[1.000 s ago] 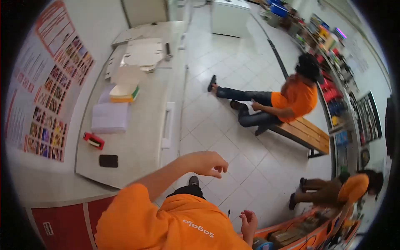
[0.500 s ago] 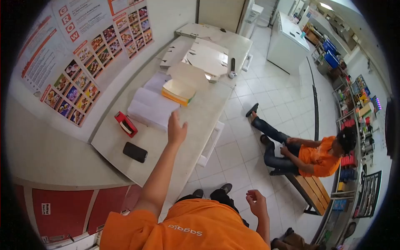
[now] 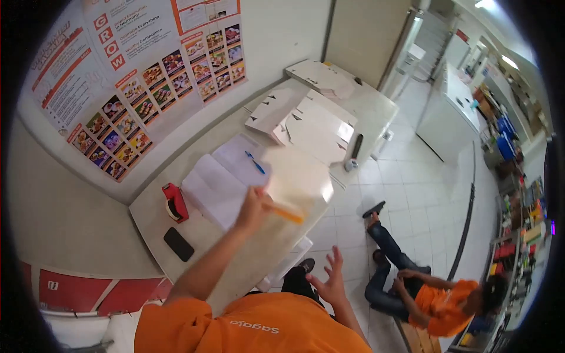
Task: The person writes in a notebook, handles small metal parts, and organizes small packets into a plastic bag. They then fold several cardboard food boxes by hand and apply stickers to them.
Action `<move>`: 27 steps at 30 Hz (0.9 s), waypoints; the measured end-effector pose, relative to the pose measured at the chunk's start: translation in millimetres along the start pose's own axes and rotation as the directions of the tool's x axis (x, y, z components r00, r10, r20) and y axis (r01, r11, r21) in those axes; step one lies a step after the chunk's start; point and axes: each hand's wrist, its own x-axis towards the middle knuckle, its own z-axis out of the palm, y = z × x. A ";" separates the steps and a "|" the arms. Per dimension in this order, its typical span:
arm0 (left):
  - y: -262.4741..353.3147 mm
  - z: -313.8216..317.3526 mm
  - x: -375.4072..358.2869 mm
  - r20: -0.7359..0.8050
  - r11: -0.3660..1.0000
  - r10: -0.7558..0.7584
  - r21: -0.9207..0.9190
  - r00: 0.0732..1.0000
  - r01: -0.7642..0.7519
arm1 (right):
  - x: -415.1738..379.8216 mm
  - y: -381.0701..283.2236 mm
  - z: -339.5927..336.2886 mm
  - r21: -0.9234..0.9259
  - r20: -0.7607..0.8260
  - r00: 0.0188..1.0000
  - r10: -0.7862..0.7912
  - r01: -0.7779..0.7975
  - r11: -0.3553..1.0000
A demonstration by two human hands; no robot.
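My left hand (image 3: pixel 253 210) is closed on the edge of a small cardboard food box (image 3: pixel 298 176), tilted above the table. The box has a pale lid standing open and an orange side; motion blurs it. My right hand (image 3: pixel 331 283) is raised beyond the table's front edge, fingers spread, with nothing in it. Just left of the box lies an open book of white pages (image 3: pixel 215 187), with a blue pen (image 3: pixel 255 162) on it. A red tape dispenser (image 3: pixel 174 202) and a black phone (image 3: pixel 178 244) rest near my left forearm.
White folded cartons (image 3: pixel 315 125) are piled farther along the table (image 3: pixel 376 109). A black-handled tool (image 3: pixel 354 153) lies at the table's edge. Another person (image 3: pixel 447 303) in an orange shirt sits on a wooden bench (image 3: pixel 416 338) to the right, legs stretched across the floor.
My left hand has taken hold of the food box and lifted it off the book, uncovering the pen. My right hand has risen toward the box, its fingers spreading. The view has shifted.
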 end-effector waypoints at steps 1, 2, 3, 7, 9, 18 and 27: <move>37.0 -1.2 -18.5 0.066 0.975 0.128 0.172 0.990 -0.138 | 32.0 -8.7 1.2 0.007 -0.044 0.997 -0.069 0.069 0.998; 69.9 4.8 -32.8 0.050 0.998 0.032 0.057 0.998 -0.035 | 58.0 -13.3 0.6 0.015 -0.092 0.988 -0.125 0.127 0.992; 96.6 13.2 -42.2 0.044 0.996 -0.068 -0.061 0.997 0.071 | 83.5 -9.6 -1.2 0.034 -0.064 0.992 -0.106 0.108 0.994; 136.6 35.0 -40.3 -0.246 0.868 -0.455 -0.336 0.856 0.366 | 157.4 -1.1 -8.4 0.170 -0.057 0.973 -0.225 0.232 0.958; 115.8 32.0 -42.1 -0.268 0.887 -0.448 -0.254 0.853 0.386 | 173.4 -5.5 -1.6 0.195 -0.101 0.952 -0.290 0.305 0.932; 97.8 5.0 -21.5 -0.422 0.915 -0.266 0.172 0.867 0.364 | 232.1 -23.9 31.9 -0.126 0.095 0.922 -0.374 0.384 0.915; 83.8 -47.0 -67.4 -0.476 0.757 -0.369 -0.653 0.798 -0.040 | 228.2 -80.8 36.9 0.448 0.353 0.822 -0.448 0.272 0.852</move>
